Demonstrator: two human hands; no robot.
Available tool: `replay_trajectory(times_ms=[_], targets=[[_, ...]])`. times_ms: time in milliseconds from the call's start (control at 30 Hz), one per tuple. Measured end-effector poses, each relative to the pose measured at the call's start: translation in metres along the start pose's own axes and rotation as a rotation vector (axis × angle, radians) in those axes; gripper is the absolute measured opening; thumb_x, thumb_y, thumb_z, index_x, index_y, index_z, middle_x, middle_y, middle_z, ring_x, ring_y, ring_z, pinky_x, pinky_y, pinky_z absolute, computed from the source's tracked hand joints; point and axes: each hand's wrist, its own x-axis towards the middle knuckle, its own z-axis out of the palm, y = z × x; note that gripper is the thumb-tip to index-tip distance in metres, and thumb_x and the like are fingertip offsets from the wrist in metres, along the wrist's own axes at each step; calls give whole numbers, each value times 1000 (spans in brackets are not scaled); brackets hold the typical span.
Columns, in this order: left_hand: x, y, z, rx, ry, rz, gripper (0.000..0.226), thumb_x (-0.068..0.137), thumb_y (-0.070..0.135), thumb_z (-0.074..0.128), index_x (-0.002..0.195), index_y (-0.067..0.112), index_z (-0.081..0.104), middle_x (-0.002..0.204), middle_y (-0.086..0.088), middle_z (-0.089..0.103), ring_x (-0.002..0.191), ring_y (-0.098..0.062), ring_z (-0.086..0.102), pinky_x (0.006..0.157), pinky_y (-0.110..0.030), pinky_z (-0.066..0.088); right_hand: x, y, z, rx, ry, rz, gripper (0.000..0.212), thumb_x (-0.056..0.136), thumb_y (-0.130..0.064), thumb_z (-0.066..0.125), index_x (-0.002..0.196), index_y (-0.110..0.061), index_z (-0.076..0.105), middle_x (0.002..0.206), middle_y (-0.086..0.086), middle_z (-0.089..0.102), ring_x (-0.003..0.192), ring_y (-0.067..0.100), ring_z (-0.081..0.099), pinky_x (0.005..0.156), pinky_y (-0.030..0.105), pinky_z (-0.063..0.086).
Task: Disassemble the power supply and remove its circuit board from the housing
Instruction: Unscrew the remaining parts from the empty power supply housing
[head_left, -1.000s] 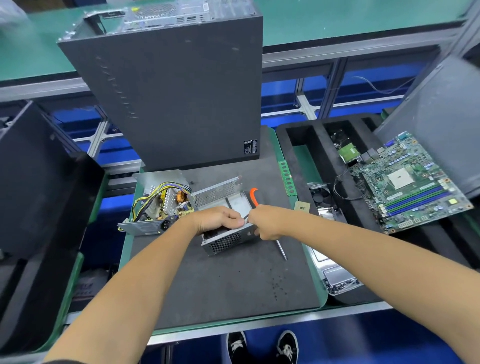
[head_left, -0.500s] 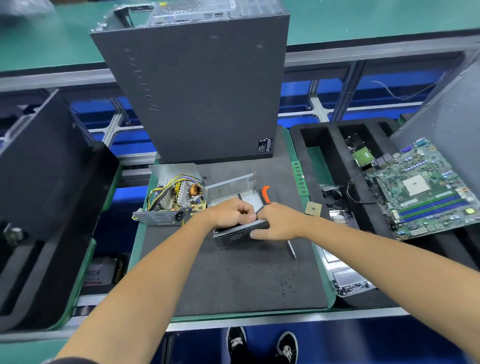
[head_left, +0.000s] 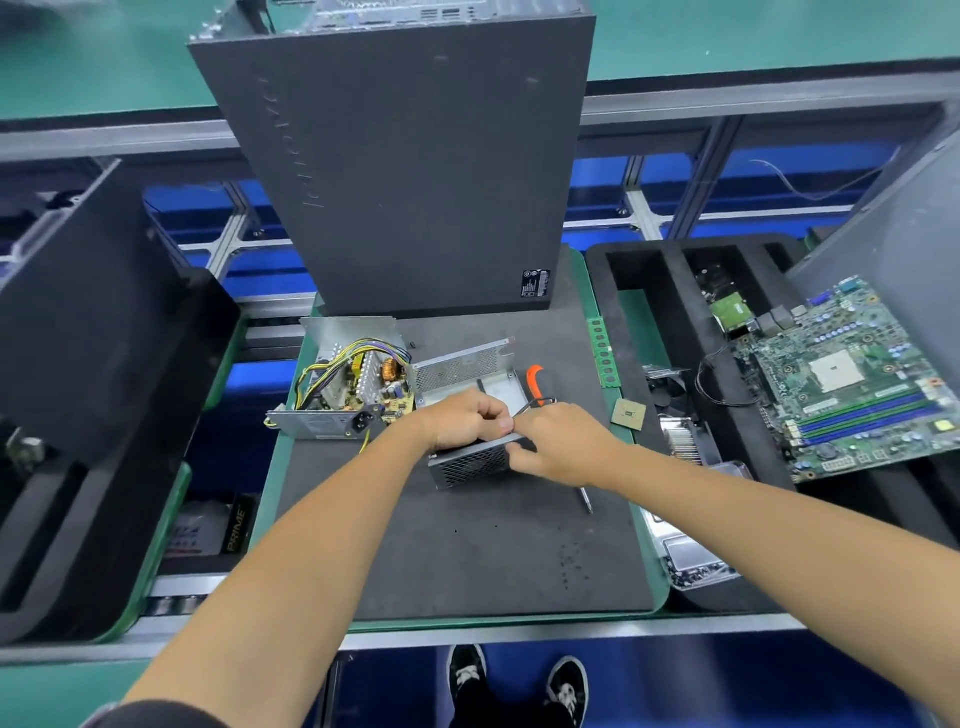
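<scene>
Head view: both hands, left hand (head_left: 465, 418) and right hand (head_left: 558, 447), pinch the housing cover (head_left: 475, 460) (thin, sharp-edged sheet metal, light); circuit board (head_left: 363, 384) sits left, fragile.

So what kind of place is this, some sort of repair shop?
Probably a computer teardown or recycling line: an upright dark grey desktop tower case, a loose green motherboard in a black foam sorting tray, and an opened silver power supply with its board and wires exposed.
</scene>
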Motion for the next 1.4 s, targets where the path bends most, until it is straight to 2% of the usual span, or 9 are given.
replay_trajectory(times_ms=[200, 533, 633, 767, 867, 933, 1133, 1267, 1400], targets=[[1, 0, -1, 4, -3, 4, 33, 96, 16, 52, 64, 22, 53, 59, 10, 45, 54, -2, 37, 58, -22, 30, -1, -3, 4, -27, 49, 36, 26, 85, -32, 49, 69, -12, 43, 62, 0, 44, 62, 28, 45, 56, 33, 31], [-5, 11, -11, -76, -11, 20, 36, 97, 15, 49, 62, 21, 47, 61, 5, 38, 58, -9, 31, 59, -28, 24, 2, 0, -18, 208, 1, 11, 24, 89, -27, 51, 69, -16, 42, 64, 2, 50, 65, 25, 45, 57, 34, 33], [-12, 28, -32, -134, -67, 8, 30, 100, 20, 46, 75, 16, 63, 64, 7, 55, 59, -7, 47, 61, -22, 37, 14, 0, -42, 385, -10, 60, 26, 84, -20, 56, 62, -11, 47, 49, -5, 41, 51, 15, 38, 52, 31, 31], [-21, 43, -58, -255, -136, -46, 23, 99, 25, 48, 83, 17, 63, 65, 10, 65, 54, -3, 57, 54, -16, 44, 36, -3, -70, 638, -133, 170, 31, 84, -17, 59, 59, -5, 46, 54, 9, 36, 53, 20, 36, 56, 30, 31], [-26, 46, -66, -225, -130, -37, 13, 88, 31, 57, 93, 20, 62, 83, 8, 64, 76, -8, 56, 72, -19, 42, 47, -1, -84, 733, -222, 236, 30, 88, -20, 58, 62, -7, 54, 51, 7, 47, 49, 23, 51, 56, 32, 41], [-27, 44, -71, -191, -74, -19, 26, 79, 31, 62, 104, 23, 60, 96, 3, 64, 91, -12, 55, 87, -27, 40, 52, -2, -91, 802, -241, 267, 31, 86, -16, 57, 57, -11, 52, 45, 0, 51, 48, 18, 58, 51, 27, 44], [-32, 37, -81, -151, 29, 16, 13, 93, 15, 59, 102, 16, 68, 90, 4, 69, 82, -5, 63, 82, -23, 47, 63, -1, -103, 620, -144, 290, 38, 81, -32, 62, 55, -14, 41, 51, 2, 43, 50, 14, 53, 55, 27, 38], [-35, 33, -86, -193, 42, 3, 22, 95, 19, 57, 112, 12, 68, 105, -7, 72, 94, -22, 68, 87, -39, 55, 57, 42, -95, 462, 240, 580, 32, 84, -20, 54, 57, -11, 40, 56, 4, 47, 52, 19, 41, 54, 28, 35], [-36, 25, -91, -224, 72, -9, 23, 93, 23, 59, 112, 17, 70, 105, 7, 72, 100, -19, 68, 92, -67, 39, 52, 45, -60, 361, -108, 701, 46, 91, -28, 60, 55, -10, 37, 51, 8, 43, 47, 22, 47, 47, 26, 37]])
